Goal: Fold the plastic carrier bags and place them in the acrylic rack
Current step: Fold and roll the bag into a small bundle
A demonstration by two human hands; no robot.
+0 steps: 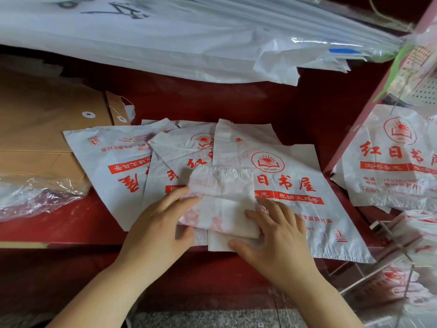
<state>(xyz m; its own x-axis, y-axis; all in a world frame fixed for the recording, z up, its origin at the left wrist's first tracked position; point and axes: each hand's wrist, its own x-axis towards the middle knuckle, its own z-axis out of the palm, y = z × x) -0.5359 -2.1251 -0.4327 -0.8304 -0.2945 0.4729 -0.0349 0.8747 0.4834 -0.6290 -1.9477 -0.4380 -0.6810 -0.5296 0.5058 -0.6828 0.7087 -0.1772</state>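
folded bag [222, 204]: on spread bags [331, 221], between hands, long axis pointing away
left hand [160, 221]: straight fingers press left edge
right hand [279, 235]: fingers flat on right edge, nearer rack [376, 224]

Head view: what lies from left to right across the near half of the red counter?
Brown string-tie envelopes → left hand → half-folded carrier bag → right hand → acrylic rack.

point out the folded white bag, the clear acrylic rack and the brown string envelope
folded white plastic bag [222, 183]: head view, its crumpled upper flap
clear acrylic rack [390, 235]: head view, its upper wall edge
brown paper string-tie envelope [47, 129]: head view, its flat front
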